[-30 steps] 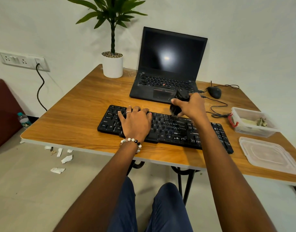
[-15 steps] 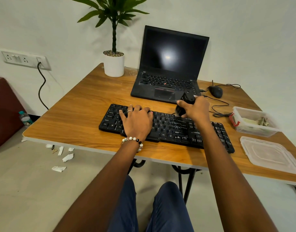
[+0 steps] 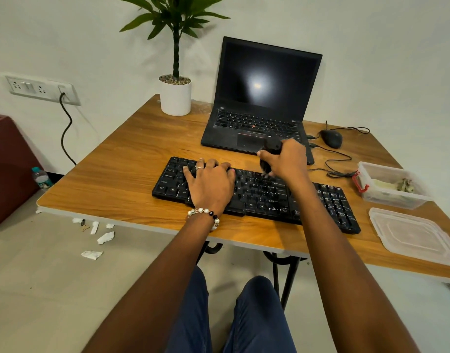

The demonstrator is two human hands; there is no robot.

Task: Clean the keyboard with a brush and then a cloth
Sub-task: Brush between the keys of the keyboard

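A clear plastic rectangular tub (image 3: 392, 197) with a red clip is holding pale, blurred contents, its clear lid (image 3: 415, 235) lying beside it. The left hand (image 3: 210, 186) is lying flat, fingers spread, on the black keyboard (image 3: 257, 194) at the wooden table's (image 3: 117, 174) near edge. The right hand (image 3: 287, 159) is gripping a black brush (image 3: 269, 155), bristles touching the keys.

The keyboard (image 3: 257, 194) is showing white key legends: "Ctrl" and "Alt" are reading on its near row at both ends, "Caps Lock" at its left edge; the other keys are blurring past reading
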